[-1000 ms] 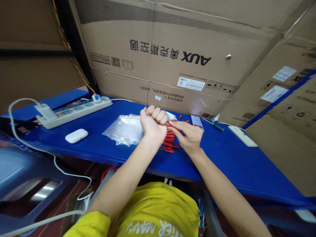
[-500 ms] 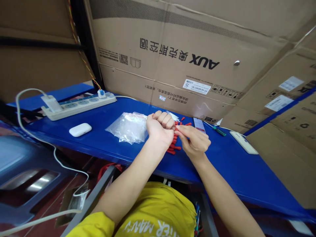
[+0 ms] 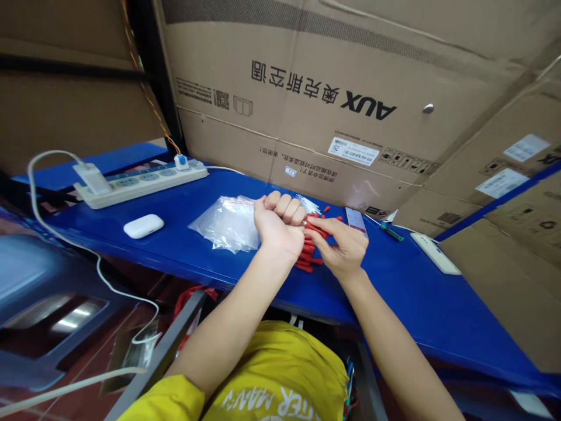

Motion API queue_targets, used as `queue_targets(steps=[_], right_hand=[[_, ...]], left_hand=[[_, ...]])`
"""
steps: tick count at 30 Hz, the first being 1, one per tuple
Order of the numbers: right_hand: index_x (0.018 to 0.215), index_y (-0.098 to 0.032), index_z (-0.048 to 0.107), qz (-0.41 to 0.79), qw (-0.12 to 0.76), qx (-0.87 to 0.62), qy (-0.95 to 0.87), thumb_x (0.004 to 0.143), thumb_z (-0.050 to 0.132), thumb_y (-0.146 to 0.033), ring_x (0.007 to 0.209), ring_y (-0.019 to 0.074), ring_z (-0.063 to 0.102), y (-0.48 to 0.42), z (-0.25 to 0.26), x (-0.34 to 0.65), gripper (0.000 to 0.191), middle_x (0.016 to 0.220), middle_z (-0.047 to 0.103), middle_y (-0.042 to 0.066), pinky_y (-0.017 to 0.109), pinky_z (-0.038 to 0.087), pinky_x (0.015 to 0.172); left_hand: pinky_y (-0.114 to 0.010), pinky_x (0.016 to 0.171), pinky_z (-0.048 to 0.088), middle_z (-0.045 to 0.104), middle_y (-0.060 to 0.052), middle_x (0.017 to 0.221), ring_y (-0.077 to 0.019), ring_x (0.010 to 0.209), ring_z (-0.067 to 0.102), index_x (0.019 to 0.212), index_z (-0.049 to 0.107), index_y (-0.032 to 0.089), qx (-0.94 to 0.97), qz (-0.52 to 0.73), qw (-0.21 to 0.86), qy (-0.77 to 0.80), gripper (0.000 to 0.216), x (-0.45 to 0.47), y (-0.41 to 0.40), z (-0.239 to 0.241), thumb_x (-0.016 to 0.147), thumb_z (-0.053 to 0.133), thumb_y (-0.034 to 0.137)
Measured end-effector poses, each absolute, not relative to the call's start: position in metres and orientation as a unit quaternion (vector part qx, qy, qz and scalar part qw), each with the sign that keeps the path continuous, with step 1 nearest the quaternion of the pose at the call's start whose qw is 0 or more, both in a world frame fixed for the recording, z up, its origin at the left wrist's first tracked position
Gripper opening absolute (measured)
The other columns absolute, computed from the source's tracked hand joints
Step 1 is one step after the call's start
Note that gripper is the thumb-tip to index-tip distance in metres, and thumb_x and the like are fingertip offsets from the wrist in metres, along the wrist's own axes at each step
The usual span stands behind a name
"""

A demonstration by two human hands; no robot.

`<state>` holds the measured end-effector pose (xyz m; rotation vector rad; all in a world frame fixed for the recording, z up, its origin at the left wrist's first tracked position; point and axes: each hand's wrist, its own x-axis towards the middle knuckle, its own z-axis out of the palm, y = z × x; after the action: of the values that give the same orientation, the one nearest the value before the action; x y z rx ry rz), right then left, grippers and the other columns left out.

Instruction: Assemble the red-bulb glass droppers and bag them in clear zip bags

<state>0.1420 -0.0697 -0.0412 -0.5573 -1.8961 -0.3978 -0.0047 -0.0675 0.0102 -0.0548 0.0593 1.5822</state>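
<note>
The red pieces (image 3: 308,261) lie heaped on the blue desk (image 3: 407,286), under both hands. The left hand (image 3: 277,225) is a tight fist above the heap, with red ends showing at its side. The right hand (image 3: 345,248) pinches one piece between thumb and forefinger. Half a second ago that pinch sat lower; now it is pushed up against the fist, as if adding to the bunch. The plastic bags (image 3: 228,223), left of the heap, and the phone (image 3: 356,219) behind it have not moved.
</note>
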Motion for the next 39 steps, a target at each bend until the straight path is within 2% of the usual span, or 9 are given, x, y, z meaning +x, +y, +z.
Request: queue_targets(steps=[4, 11, 17, 21, 26, 30, 39], right_hand=[[0.113, -0.016, 0.075, -0.149, 0.486, -0.255, -0.823, 0.106, 0.066, -0.029, 0.080, 0.0188, 0.081, -0.067, -0.045, 0.145, 0.017, 0.096, 0.084, 0.009, 0.027, 0.062, 0.076], [0.109, -0.017, 0.069, -0.134, 0.437, -0.307, -0.835, 0.113, 0.050, -0.029, 0.064, 0.0159, 0.072, -0.064, -0.052, 0.141, 0.023, 0.081, 0.078, 0.005, 0.025, 0.050, 0.062], [0.100, -0.018, 0.069, -0.169, 0.449, -0.289, -0.828, 0.113, 0.050, -0.025, 0.061, 0.0143, 0.068, -0.064, -0.053, 0.137, 0.024, 0.074, 0.073, 0.003, 0.024, 0.050, 0.063], [0.100, -0.018, 0.069, -0.185, 0.469, -0.286, -0.815, 0.112, 0.051, -0.023, 0.059, 0.0136, 0.067, -0.064, -0.055, 0.135, 0.022, 0.072, 0.072, 0.002, 0.024, 0.051, 0.062], [0.104, -0.016, 0.068, -0.199, 0.484, -0.260, -0.811, 0.110, 0.055, -0.017, 0.058, 0.0137, 0.067, -0.064, -0.056, 0.132, 0.015, 0.075, 0.074, 0.004, 0.024, 0.052, 0.062], [0.108, -0.017, 0.069, -0.208, 0.491, -0.255, -0.807, 0.109, 0.055, -0.017, 0.061, 0.0147, 0.070, -0.064, -0.057, 0.131, 0.014, 0.079, 0.077, 0.005, 0.025, 0.055, 0.064], [0.108, -0.017, 0.065, -0.148, 0.454, -0.268, -0.837, 0.113, 0.046, -0.024, 0.055, 0.0139, 0.066, -0.064, -0.059, 0.135, 0.021, 0.073, 0.072, 0.003, 0.025, 0.051, 0.057]], left_hand=[[-0.025, 0.040, 0.013, 0.010, 0.007, 0.052, -0.0091, 0.042, 0.009, 0.068, 0.012, 0.023, 0.018, 0.732, 0.681, 0.008, 0.044, -0.009, -0.063, 0.005, 0.110, 0.026, 0.029], [-0.026, 0.041, 0.013, 0.008, 0.007, 0.053, -0.0096, 0.042, 0.011, 0.068, 0.012, 0.024, 0.063, 0.745, 0.664, -0.007, 0.050, -0.009, -0.055, -0.007, 0.112, 0.023, 0.044], [-0.026, 0.041, 0.011, 0.006, 0.008, 0.054, -0.0098, 0.043, 0.007, 0.068, 0.011, 0.024, 0.079, 0.742, 0.666, 0.000, 0.051, -0.008, -0.056, -0.005, 0.113, 0.029, 0.040], [-0.026, 0.040, 0.012, 0.007, 0.008, 0.055, -0.0100, 0.044, 0.006, 0.069, 0.011, 0.024, 0.065, 0.738, 0.672, 0.004, 0.050, -0.008, -0.054, -0.005, 0.114, 0.027, 0.040], [-0.026, 0.039, 0.013, 0.007, 0.008, 0.054, -0.0102, 0.044, 0.006, 0.069, 0.011, 0.024, 0.061, 0.733, 0.677, 0.006, 0.053, -0.007, -0.055, -0.005, 0.115, 0.023, 0.048], [-0.026, 0.039, 0.013, 0.008, 0.008, 0.054, -0.0100, 0.043, 0.006, 0.068, 0.012, 0.024, 0.064, 0.733, 0.677, 0.029, 0.056, -0.005, -0.055, -0.004, 0.115, 0.027, 0.051], [-0.025, 0.037, 0.010, 0.008, 0.009, 0.053, -0.0086, 0.041, 0.006, 0.068, 0.013, 0.024, 0.094, 0.704, 0.701, 0.062, 0.051, -0.008, -0.054, -0.003, 0.112, 0.035, 0.038]])
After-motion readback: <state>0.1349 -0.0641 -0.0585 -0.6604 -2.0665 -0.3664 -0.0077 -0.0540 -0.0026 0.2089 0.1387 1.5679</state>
